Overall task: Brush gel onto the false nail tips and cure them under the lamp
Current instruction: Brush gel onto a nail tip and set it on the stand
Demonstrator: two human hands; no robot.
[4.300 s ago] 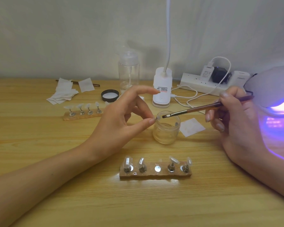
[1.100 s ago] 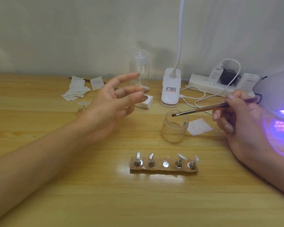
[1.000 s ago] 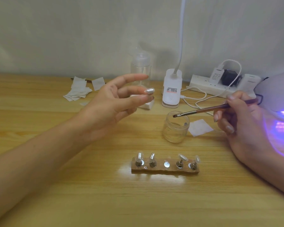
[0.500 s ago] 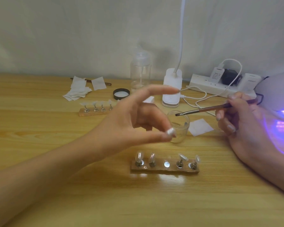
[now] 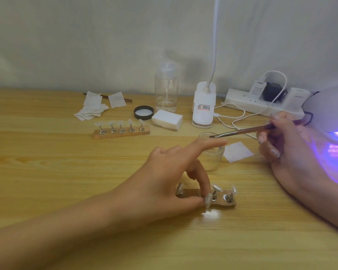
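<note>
My left hand (image 5: 170, 178) reaches down over the near wooden holder (image 5: 229, 201). Its thumb and middle finger pinch a clear false nail tip (image 5: 208, 200) on its small stand at the holder's middle. Other tips (image 5: 217, 188) stand on the holder to the right. My right hand (image 5: 287, 152) grips a thin brush (image 5: 242, 131), whose bristles hover over the open glass gel jar (image 5: 213, 154). The curing lamp (image 5: 332, 112) glows violet at the right edge. A second wooden holder (image 5: 121, 131) with several tips lies further back.
Behind stand a clear pump bottle (image 5: 166, 90), a black jar lid (image 5: 144, 112), a white block (image 5: 167, 119), a white desk lamp base (image 5: 203, 108) and a power strip (image 5: 261, 104) with cables. Paper wipes (image 5: 92, 109) lie at back left, one wipe (image 5: 237, 152) beside the jar.
My left hand came back from the far side of the table with a nail tip and lowered it onto the near holder. The brush hand stayed over the jar.
</note>
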